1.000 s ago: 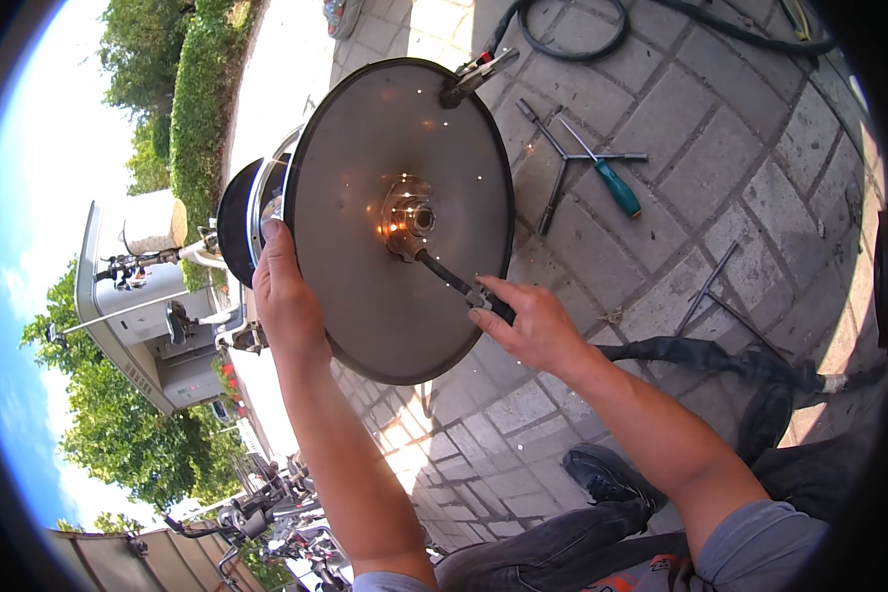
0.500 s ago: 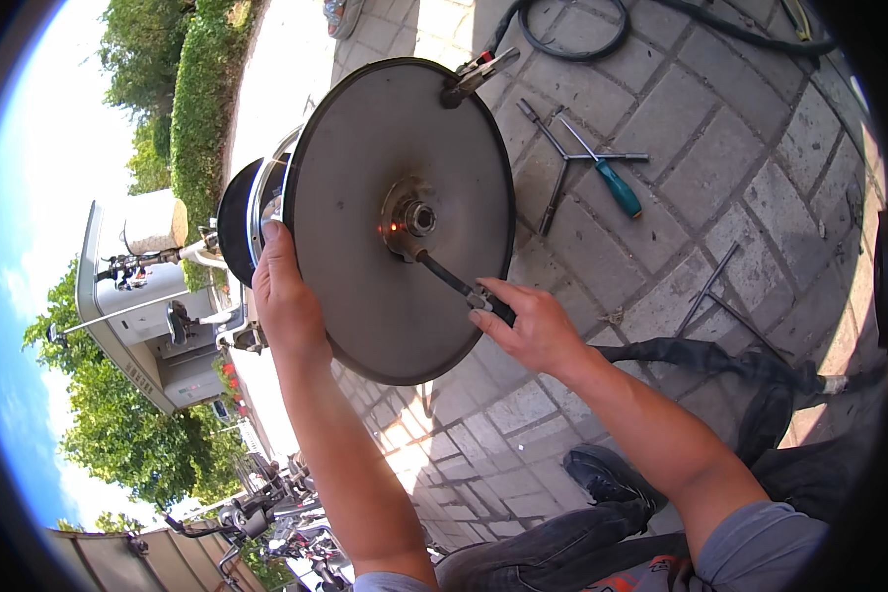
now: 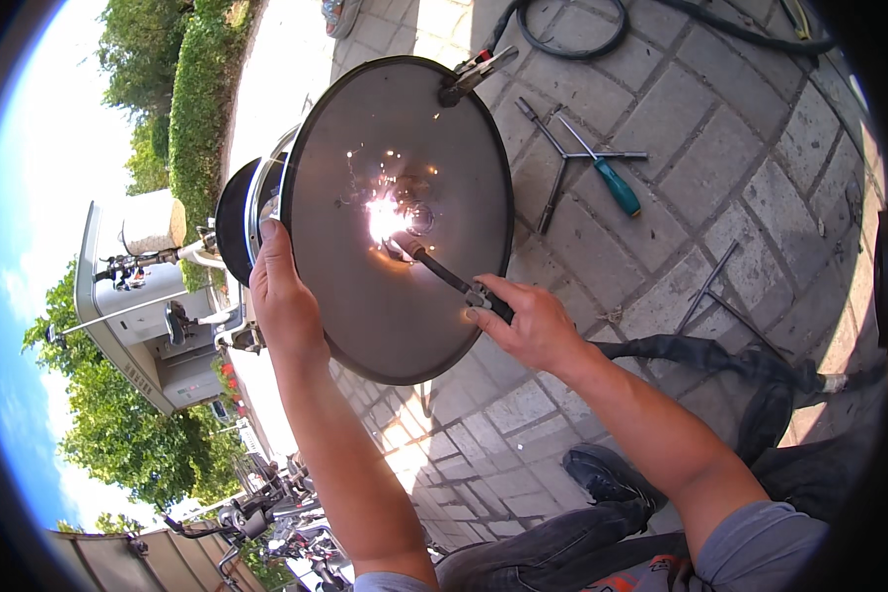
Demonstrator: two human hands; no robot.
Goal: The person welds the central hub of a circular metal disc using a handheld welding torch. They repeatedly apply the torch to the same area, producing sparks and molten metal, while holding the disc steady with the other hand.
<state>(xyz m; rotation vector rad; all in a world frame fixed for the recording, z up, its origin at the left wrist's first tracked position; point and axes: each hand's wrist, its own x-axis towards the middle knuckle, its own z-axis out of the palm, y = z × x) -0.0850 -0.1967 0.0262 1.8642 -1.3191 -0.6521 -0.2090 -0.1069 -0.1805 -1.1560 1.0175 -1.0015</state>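
A large dark round metal disc (image 3: 365, 306) with a black rim stands tilted before me. My left hand (image 3: 288, 301) grips its left edge, thumb in front, the other fingers hidden. In my right hand (image 3: 528, 321) is a welding torch (image 3: 451, 277) with a bent neck, its tip by the disc's hub. A bright arc (image 3: 390, 217) burns there and throws sparks, and its glare hides part of the hub. Clamped onto the disc's upper right edge is a metal clamp (image 3: 476, 77) with a cable.
On the paving (image 3: 523, 414) to the right lie a Y-shaped socket wrench (image 3: 562, 155), a green-handled screwdriver (image 3: 617, 187) and a T-shaped metal tool (image 3: 708, 286). A dark coiled cable (image 3: 622, 39) lies beyond. The torch's sheathed hose (image 3: 701, 353) runs right. Bicycle parts (image 3: 207, 321) stand left.
A bright arc with flying sparks has appeared beside the hub, where only small orange glowing spots showed before. Both hands have stayed almost in place.
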